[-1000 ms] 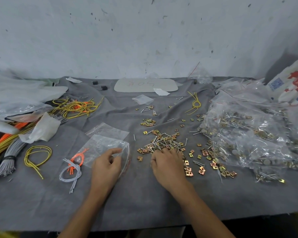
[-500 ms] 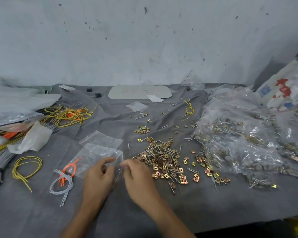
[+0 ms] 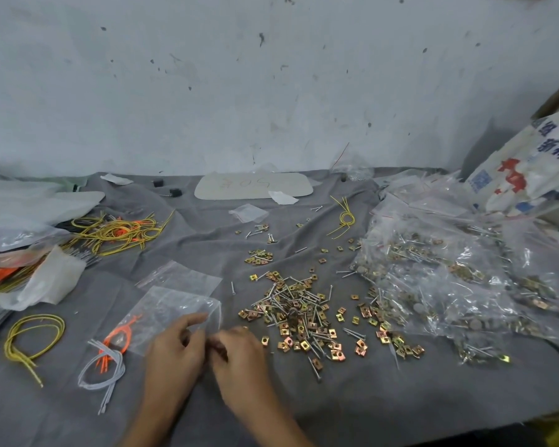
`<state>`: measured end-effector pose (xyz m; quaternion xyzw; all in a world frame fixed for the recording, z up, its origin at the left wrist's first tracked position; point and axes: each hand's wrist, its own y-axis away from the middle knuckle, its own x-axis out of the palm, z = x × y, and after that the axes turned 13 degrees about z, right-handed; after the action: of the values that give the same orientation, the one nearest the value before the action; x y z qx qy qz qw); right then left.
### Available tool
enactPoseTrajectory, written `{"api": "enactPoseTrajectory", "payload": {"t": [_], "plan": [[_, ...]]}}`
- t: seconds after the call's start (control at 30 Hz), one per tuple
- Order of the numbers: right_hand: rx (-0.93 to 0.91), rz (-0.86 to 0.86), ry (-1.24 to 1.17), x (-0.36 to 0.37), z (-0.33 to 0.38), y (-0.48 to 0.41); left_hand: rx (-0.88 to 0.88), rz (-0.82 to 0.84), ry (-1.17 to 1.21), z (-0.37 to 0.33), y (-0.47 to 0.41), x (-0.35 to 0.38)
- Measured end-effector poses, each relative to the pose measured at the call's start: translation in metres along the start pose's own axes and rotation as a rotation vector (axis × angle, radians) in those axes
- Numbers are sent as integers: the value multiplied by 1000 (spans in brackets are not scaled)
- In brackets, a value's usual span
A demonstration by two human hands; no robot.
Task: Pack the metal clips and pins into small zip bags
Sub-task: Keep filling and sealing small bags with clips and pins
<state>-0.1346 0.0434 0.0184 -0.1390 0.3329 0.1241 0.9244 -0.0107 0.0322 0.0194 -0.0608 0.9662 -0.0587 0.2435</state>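
Note:
A clear small zip bag [image 3: 171, 309] lies on the grey cloth at lower centre. My left hand [image 3: 175, 354] pinches its near right corner at the mouth, index finger stretched over the plastic. My right hand [image 3: 241, 358] is pressed against the left hand at the bag's mouth, fingers curled round small metal parts that are mostly hidden. Just right of the hands a loose pile of brass-coloured metal clips and silver pins [image 3: 299, 312] is spread out. A second empty zip bag [image 3: 183, 277] lies behind the first.
A heap of filled clear bags [image 3: 449, 275] covers the right side, with a printed sack [image 3: 530, 166] behind it. Yellow, orange and grey wire ties [image 3: 110, 359] and plastic sheets [image 3: 42, 282] lie on the left. A pale board [image 3: 254, 187] lies by the wall.
My right hand left the pile of clips and pins and moved left to the bag's mouth. My left hand has stayed on the bag throughout.

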Motion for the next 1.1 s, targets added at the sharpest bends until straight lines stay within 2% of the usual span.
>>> {"api": "enactPoseTrajectory", "payload": {"t": [0.17, 0.53, 0.73, 0.93, 1.1], "plan": [[-28, 22, -18, 3, 0, 1, -15, 2, 8, 0, 0, -1], [48, 10, -120, 5, -4, -1, -11, -7, -7, 4, -1, 0], [-10, 99, -92, 2, -1, 0, -31, 2, -1, 4, -2, -1], [-34, 103, -131, -1, -1, 3, -17, -1, 26, -1, 0, -1], [-61, 11, 35, -31, -21, 6, -1, -26, 28, 4, -2, 1]]}}
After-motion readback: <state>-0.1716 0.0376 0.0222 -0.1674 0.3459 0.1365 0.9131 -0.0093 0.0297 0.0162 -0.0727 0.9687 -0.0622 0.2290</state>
